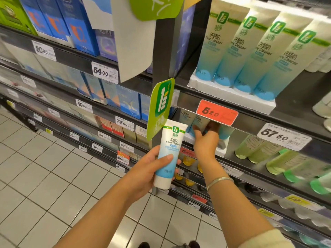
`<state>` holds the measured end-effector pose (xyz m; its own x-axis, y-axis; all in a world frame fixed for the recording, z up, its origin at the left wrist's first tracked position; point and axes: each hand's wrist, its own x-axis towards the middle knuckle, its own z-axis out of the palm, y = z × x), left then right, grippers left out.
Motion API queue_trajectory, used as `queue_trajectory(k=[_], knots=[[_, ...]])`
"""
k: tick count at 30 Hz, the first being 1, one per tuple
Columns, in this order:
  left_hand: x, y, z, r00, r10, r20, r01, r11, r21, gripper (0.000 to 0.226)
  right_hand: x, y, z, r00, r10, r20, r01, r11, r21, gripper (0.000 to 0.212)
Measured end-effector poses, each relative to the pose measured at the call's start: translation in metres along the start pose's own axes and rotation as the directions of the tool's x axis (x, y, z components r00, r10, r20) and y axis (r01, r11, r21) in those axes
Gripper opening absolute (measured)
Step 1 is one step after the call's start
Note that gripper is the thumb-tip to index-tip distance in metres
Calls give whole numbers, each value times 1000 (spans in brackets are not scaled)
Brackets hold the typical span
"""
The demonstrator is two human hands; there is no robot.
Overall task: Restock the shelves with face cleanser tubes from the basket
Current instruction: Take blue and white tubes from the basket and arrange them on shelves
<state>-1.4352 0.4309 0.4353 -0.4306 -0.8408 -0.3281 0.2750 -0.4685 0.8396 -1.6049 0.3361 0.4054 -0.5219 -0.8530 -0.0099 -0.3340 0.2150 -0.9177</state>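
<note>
**Restocking the second shelf, 1 tube waiting in hand**

The dark metal shelving (268, 111) fills the right side of the view. On its upper shelf 4 large face cleanser tubes (250, 56) stand cap-down in a white tray (231, 98), above a red price tag (217, 112). A green brand sign (160, 106) sticks out from the upright post.

Below the tag, the right hand (206, 140) reaches into the lower shelf, and its fingers curl around a small tube (200, 124) that stands among others there. A silver bangle (219, 182) sits on that wrist.

The left hand (152, 172) holds a second small face cleanser tube (170, 154) in front of the shelf, cap down, thumb across the blue lower part and fingers behind it.

The basket is not visible.

The tube looks light, with a soft, smooth plastic body that can dent or slip. The firm cap end is probably the better place to hold it, with gentle pressure only.
</note>
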Motion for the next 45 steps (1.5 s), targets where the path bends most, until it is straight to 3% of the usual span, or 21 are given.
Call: queue_trajectory(k=[5,8,13,17,21,25,28,31,34,36,40,45], knots=[[4,-1,3,1000,12,1,-12,1000,-13,44,1,0,-9,997,24,72,-24,1000,-4,30],[10,-4,10,1000,6,-11,-6,1000,4,46,-7,3,-26,993,72,96,-75,997,28,20],[28,-8,26,999,-33,-6,33,999,38,40,-24,8,-63,982,65,176,-106,967,230,15],[48,-12,43,997,-78,-19,80,993,87,34,-28,5,-87,858,63,510,-274,896,351,13],[65,-15,56,994,-102,-27,105,973,204,32,-25,10,-103,785,93,613,-352,880,318,20],[81,-11,64,994,-104,-34,109,938,329,27,-18,12,-112,850,98,518,-324,871,368,24],[90,-8,73,997,-10,-78,39,922,386,19,-11,10,-111,920,88,381,-234,905,354,24],[97,-7,82,986,95,-141,-23,895,446,27,-8,6,-108,973,16,231,-80,959,271,17],[101,-3,86,974,160,-160,-56,856,514,34,-3,3,-104,994,-4,110,-20,976,217,7],[103,0,87,975,163,-150,-63,852,520,40,1,2,-100,997,11,79,-28,975,218,7],[102,3,87,980,151,-133,-60,852,520,46,6,1,-92,996,20,82,-27,997,78,42],[102,3,86,981,150,-123,-66,854,516,46,9,0,-79,992,-29,119,38,997,-74,29]])
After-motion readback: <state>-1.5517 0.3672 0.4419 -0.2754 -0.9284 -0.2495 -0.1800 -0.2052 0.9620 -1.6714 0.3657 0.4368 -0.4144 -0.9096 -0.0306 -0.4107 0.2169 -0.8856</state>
